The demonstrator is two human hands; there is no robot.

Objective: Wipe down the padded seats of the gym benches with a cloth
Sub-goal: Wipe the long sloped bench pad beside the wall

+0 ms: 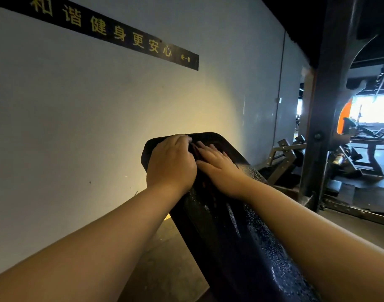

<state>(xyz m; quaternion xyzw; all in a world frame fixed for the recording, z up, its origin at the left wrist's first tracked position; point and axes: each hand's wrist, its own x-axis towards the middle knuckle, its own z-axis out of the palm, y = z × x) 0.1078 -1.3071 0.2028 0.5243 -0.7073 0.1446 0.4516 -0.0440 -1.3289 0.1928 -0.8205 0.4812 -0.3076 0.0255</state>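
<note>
hands point(194, 164) pressing dark cloth point(196, 152), bench pad point(236, 236) (wet)

Glossy black padded bench seat point(230, 225) beaded with droplets, matt painted wall point(77, 116), dark metal upright point(324, 105).

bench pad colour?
Black, glossy, with wet droplets on the bench pad; the head view, the only one, shows it.

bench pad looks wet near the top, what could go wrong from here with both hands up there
1. Droplets cover the bench pad below the hands, so a pressing hand could slip.
2. The dark cloth barely shows between the left hand and right hand; bunched up, it may wipe a narrow strip and leave streaks.
3. Both hands sit at the pad's far end, so the wet near stretch might get missed.
</note>
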